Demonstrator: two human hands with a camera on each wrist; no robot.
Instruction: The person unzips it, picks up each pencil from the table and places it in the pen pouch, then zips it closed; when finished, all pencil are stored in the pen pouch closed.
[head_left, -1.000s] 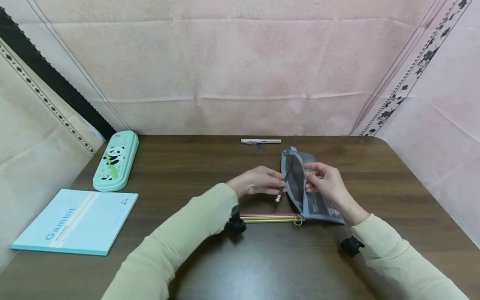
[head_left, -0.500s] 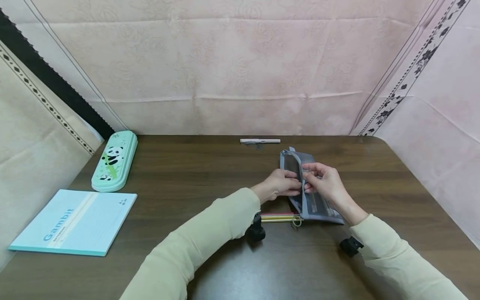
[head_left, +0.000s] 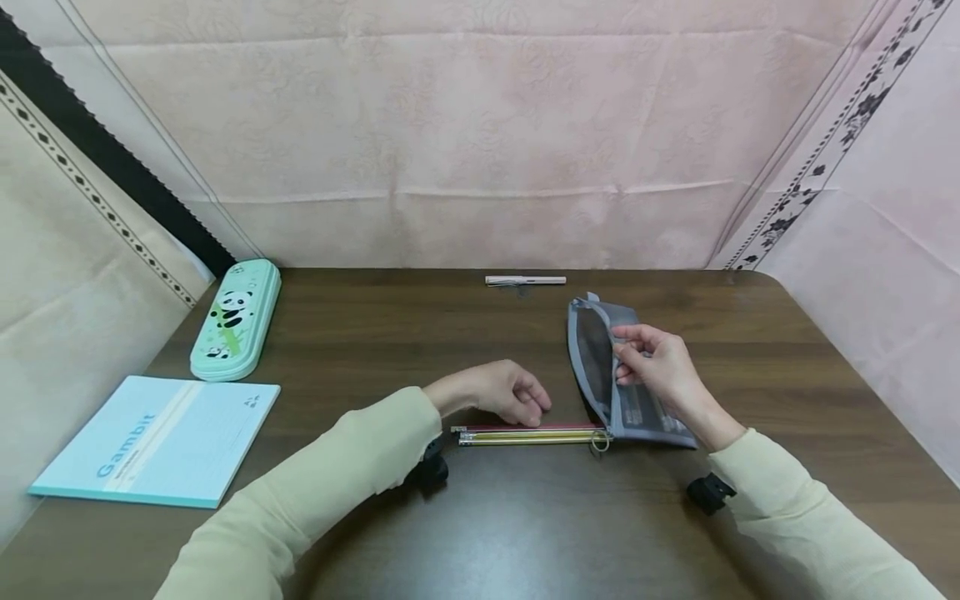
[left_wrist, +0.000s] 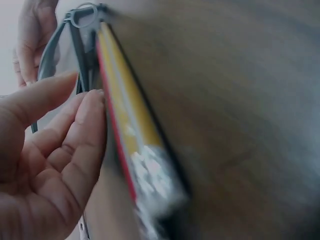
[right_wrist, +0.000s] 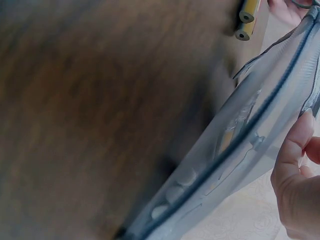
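My right hand (head_left: 660,367) pinches the edge of a grey mesh zip pouch (head_left: 637,421), whose zipped mouth gapes towards the left. Through the mesh in the right wrist view show small pale round things (right_wrist: 175,194) and a slim yellowish item. Low over a row of pencils (head_left: 517,438), yellow ones and a red one, hovers my left hand (head_left: 506,393). In the left wrist view its thumb and fingers are apart, fingertips beside the red pencil (left_wrist: 113,115), with nothing between them. The pencils' far ends reach the pouch's ringed corner.
A silver-white pen (head_left: 525,281) lies near the back edge of the wooden table (head_left: 360,333). To the left are a mint panda pencil case (head_left: 236,321) and a light-blue notebook (head_left: 153,442). Patterned cloth hangs behind and at both sides.
My left hand carried a dark pencil to the pouch mouth and reached in, then drew back left and down to the pencil row without it. My right hand stayed at the pouch.
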